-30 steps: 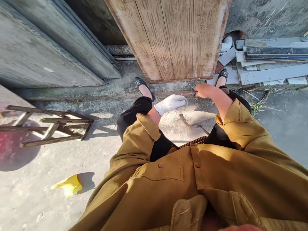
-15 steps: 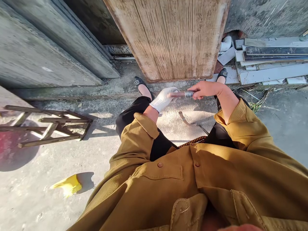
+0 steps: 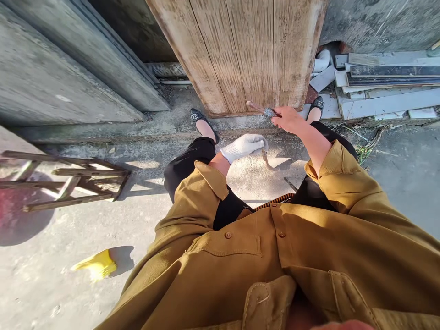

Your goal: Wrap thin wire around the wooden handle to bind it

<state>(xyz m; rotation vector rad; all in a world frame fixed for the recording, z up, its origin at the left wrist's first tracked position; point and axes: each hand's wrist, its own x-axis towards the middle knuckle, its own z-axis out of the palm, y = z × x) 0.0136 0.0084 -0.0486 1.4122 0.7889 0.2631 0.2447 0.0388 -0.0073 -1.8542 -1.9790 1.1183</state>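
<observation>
Right grip (image 3: 288,120) closed round wound stick (image 3: 267,112), now swung clear of gloved left grip (image 3: 244,146): curled, contents unclear.

Around the person (image 3: 237,261), with 12 o'clock straight ahead, a plank panel (image 3: 247,64) stands at 12, a stack of boards (image 3: 388,98) lies between 1 and 2, concrete slabs (image 3: 68,68) stand at 10, and a stool-like frame (image 3: 82,200) sits at 9. The right hand (image 3: 289,121), holding a wire-wound stick (image 3: 256,107), is at the left hand's (image 3: 244,146) 2 o'clock; a tool handle (image 3: 266,161) is at its 4.
</observation>
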